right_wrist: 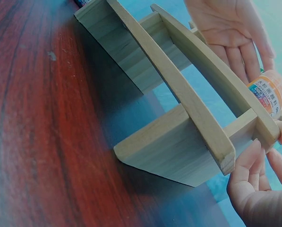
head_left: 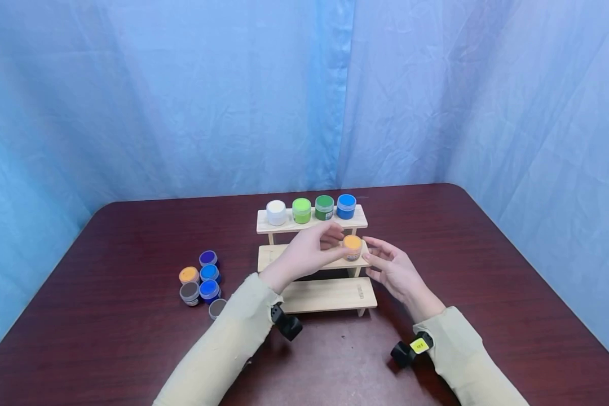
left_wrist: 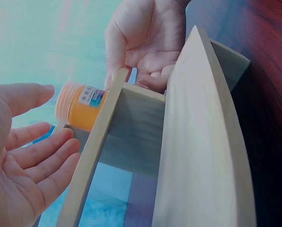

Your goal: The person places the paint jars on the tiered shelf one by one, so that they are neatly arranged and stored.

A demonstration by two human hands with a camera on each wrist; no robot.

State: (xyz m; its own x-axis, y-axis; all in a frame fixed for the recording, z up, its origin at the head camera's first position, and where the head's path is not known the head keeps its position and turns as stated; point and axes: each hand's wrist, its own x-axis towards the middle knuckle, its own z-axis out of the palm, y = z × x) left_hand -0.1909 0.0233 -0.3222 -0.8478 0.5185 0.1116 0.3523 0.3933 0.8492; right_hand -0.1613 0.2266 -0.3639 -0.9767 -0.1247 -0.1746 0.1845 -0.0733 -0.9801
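Note:
A three-tier wooden stand point(head_left: 321, 295) is in front of me. An orange-lidded paint jar point(head_left: 352, 248) rests at the right end of its middle tier. My left hand point(head_left: 304, 251) is beside that jar; in the left wrist view its thumb and fingers are spread, with a gap to the orange jar point(left_wrist: 84, 106). My right hand point(head_left: 395, 272) holds the right end of the middle tier. In the right wrist view the right hand's fingers point(right_wrist: 249, 165) curl below the board end, with the thumb up at its edge.
White point(head_left: 276, 213), light green point(head_left: 301, 211), dark green point(head_left: 324, 208) and blue point(head_left: 346, 207) jars line the top tier. Left of the stand, several jars, including an orange one point(head_left: 189, 275) and a grey-lidded one point(head_left: 190, 294), cluster on the dark red table point(head_left: 106, 316). Blue curtains point(head_left: 233, 101) hang behind.

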